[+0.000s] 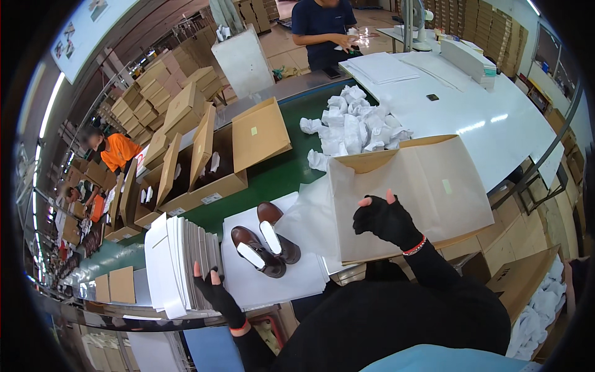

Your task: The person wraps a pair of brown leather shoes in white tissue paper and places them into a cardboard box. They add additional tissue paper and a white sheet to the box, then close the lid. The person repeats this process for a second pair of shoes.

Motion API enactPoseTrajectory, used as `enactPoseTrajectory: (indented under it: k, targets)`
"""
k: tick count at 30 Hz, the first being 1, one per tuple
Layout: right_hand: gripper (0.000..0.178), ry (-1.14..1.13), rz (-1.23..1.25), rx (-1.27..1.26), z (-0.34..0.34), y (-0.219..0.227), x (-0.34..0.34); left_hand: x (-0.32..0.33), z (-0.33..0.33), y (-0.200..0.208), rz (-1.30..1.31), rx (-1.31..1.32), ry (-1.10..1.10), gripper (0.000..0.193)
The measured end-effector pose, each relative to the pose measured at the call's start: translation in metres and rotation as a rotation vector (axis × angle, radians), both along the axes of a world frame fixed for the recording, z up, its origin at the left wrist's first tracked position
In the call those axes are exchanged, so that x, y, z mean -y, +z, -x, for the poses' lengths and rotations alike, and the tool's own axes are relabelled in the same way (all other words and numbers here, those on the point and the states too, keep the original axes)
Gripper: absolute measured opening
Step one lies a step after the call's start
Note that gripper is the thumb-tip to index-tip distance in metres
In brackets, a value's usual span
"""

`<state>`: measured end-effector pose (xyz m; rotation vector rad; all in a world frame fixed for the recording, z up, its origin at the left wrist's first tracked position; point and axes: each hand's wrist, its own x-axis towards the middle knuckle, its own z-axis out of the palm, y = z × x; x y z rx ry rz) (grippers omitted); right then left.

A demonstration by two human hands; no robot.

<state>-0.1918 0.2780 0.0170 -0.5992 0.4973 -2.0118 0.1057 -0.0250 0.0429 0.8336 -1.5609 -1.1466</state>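
The right hand (385, 220), in a black fingerless glove, grips the near edge of an open brown box (412, 195), fingers curled over the cardboard with thumb and one fingertip showing above it; the box is tilted up just right of the shoes (266, 242), its inside looks empty, and a sheet of white tissue (304, 217) hangs from its left side toward them; the left hand (211, 288), gloved likewise, rests with fingers spread and holding nothing on the near end of a stack of white sheets (176, 260), which lies just left of the shoes; the shoes, a brown pair with white paper stuffed into the openings, lie side by side on a white sheet (273, 279) at the near edge of the desk (496, 118); beyond the shoes a green belt (279, 177) carries more open boxes (204, 167), lids up, and a heap of crumpled paper (356, 124) sits beyond the held box; a person in a dark shirt stands at the far end and one in orange works far left of the shoes, both well apart from these hands; judging by how things lie, the pair is stuffed and laid out and a box is in hand, while wrapping, placing the pair inside and closing the lid are not yet done.
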Motion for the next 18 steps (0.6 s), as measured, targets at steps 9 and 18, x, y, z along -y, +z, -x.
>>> enactPoseTrajectory:
  k: [9, 18]
  targets:
    - [0.051, -0.113, 0.051, 0.116, -0.003, 0.017, 0.006, 0.014, -0.018, -0.128, 0.269, 0.47, -0.141, 0.105]
    - [0.047, -0.186, -0.137, -0.017, -0.032, 0.008, -0.004, -0.03, 0.042, -0.123, 0.5, 0.401, -0.067, 0.102]
